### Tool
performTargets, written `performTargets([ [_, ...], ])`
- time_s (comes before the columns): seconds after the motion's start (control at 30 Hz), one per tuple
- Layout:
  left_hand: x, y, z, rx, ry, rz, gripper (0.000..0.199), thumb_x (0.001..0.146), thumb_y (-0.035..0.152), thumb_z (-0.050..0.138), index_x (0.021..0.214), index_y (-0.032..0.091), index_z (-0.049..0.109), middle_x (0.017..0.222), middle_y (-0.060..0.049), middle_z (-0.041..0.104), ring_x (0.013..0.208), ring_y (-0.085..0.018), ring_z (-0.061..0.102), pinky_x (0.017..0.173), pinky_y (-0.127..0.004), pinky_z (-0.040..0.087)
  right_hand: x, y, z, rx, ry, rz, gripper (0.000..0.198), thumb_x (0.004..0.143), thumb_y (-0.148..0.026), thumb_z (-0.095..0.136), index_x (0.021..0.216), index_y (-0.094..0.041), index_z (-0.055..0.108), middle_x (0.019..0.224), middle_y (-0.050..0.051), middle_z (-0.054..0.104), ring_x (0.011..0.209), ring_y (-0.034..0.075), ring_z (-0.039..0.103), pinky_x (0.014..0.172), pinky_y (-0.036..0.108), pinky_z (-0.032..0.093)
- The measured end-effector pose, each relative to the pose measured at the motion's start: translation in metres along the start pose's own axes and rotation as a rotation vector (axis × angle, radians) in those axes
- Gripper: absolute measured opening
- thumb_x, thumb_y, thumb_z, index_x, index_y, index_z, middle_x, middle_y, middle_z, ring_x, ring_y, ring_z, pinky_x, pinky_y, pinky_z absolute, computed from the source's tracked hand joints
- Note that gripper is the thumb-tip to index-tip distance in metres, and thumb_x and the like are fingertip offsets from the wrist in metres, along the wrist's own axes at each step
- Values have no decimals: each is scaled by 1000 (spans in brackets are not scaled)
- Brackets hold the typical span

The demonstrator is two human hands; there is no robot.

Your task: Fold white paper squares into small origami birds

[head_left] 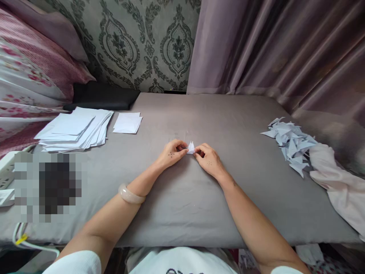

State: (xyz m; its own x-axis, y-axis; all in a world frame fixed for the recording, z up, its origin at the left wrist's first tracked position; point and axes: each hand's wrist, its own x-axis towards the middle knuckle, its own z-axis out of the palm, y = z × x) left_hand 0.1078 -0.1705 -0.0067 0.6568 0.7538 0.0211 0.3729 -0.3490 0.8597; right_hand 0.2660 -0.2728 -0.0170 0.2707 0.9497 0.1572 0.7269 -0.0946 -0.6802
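Observation:
A small folded white paper piece [191, 148], with thin points sticking up, sits between my two hands over the middle of the grey cloth-covered table [182, 213]. My left hand [172, 153] pinches its left edge between thumb and fingers. On the opposite side, my right hand [209, 158] grips the right corner the same way. The fine folds of the paper are too small to make out.
Stacked white paper [76, 129] lies at the left, beside a smaller pile of paper squares [127, 123]. Folded paper pieces [292, 142] are heaped at the right, against a pale cloth [336, 175]. A black item [105, 96] and a power strip [7, 169] are on the left.

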Motion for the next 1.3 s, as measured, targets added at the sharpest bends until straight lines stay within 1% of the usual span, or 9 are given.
performTargets([
  [0.13,2,-6,1,-23,27,37,18,76,29,66,90,17,67,75,-1,61,69,-13,54,63,-24,44,-4,-6,0,-88,34,-39,15,85,-19,52,85,-26,65,97,-1,64,74,12,58,64,25,40],
  [0.3,2,-11,2,-14,43,103,11,76,25,67,83,17,63,76,0,58,70,-12,52,63,-24,43,-9,-14,-2,-196,-22,-145,26,81,-10,46,88,-25,66,100,1,64,82,14,59,68,27,40],
  [0.4,0,-11,4,63,48,189,7,76,20,65,79,17,60,80,-1,55,72,-13,52,65,-25,43,-9,-16,-5,-170,-15,-100,20,79,-12,47,83,-23,62,97,1,64,75,13,58,67,27,40],
  [0.47,0,-11,5,128,39,248,6,76,17,63,79,17,58,81,-1,53,73,-13,51,65,-25,43,-8,-17,-6,-135,10,-31,15,77,-15,51,88,-23,58,92,1,63,70,12,56,65,26,41],
  [0.53,-1,-12,5,187,35,304,5,78,14,61,81,17,58,83,-2,53,75,-13,52,66,-25,44,-7,-16,-6,-100,28,17,19,76,-19,55,95,-23,55,90,0,63,68,12,56,64,26,40],
  [0.8,-3,-13,4,413,12,564,14,89,14,50,97,17,60,95,-8,62,87,-19,53,77,-31,47,-6,-13,0,-147,-28,-43,20,82,-24,55,100,-27,62,95,1,61,74,13,57,64,25,41],
  [0.93,-3,-13,4,406,-33,555,16,91,15,47,98,18,61,91,-7,65,85,-19,55,77,-31,48,-6,-13,-1,-141,-51,-42,20,85,-26,54,101,-27,65,96,2,61,75,13,58,66,25,42],
  [1.17,0,-15,5,366,-31,384,12,90,24,54,89,18,64,88,-6,62,81,-18,57,73,-29,47,-2,-10,0,-98,-59,30,12,87,-29,55,92,-24,65,95,1,61,73,12,57,67,25,41],
  [1.3,2,-18,6,426,-20,462,20,95,23,44,91,17,63,90,-8,62,84,-19,55,77,-32,47,-1,-12,2,-187,-43,33,15,92,-28,49,92,-24,64,99,2,61,75,13,58,64,26,38],
])
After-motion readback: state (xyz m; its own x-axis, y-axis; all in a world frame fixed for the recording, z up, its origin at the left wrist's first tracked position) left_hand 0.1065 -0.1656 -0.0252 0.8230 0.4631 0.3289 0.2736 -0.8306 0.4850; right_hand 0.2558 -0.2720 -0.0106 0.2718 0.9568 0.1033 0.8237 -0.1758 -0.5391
